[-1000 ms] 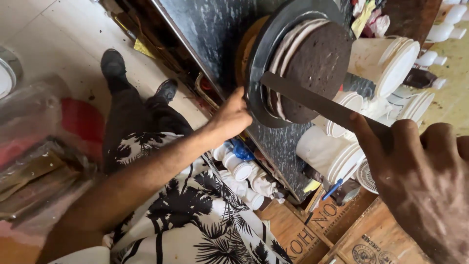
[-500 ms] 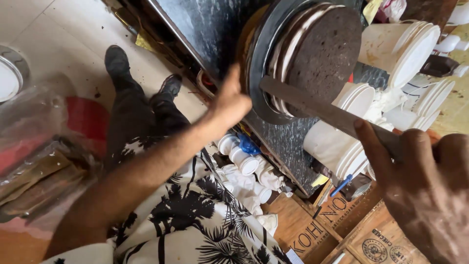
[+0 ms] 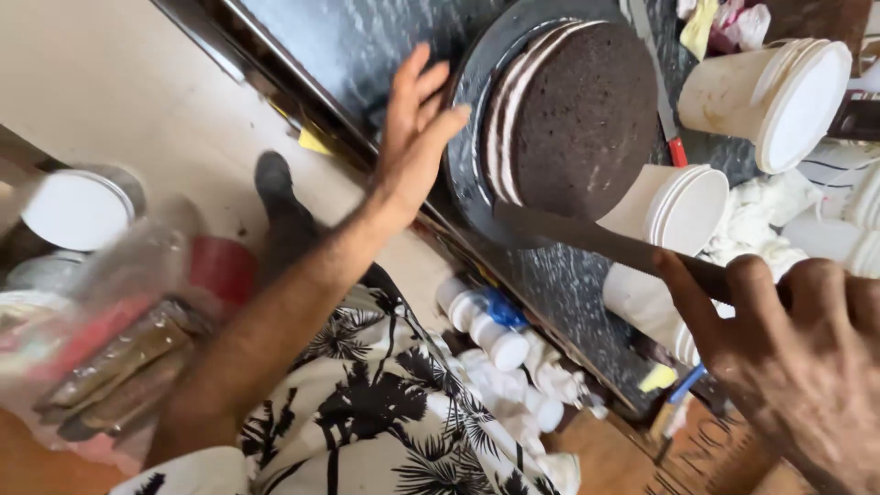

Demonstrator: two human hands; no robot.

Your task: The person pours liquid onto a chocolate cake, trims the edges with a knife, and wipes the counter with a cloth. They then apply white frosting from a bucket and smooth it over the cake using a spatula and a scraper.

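Since the earlier frame the left hand (image 3: 412, 137) has opened, its fingers now spread flat, fingertips touching the rim of the round grey turntable (image 3: 472, 183). That turntable stands on the dark marbled counter (image 3: 357, 46) and carries the layered chocolate cake (image 3: 577, 119), cream stripes showing on its side. Right of the cake stand white tubs (image 3: 779, 92). The right hand (image 3: 788, 339) is closed around a long knife (image 3: 577, 234), blade just beside the cake's near edge.
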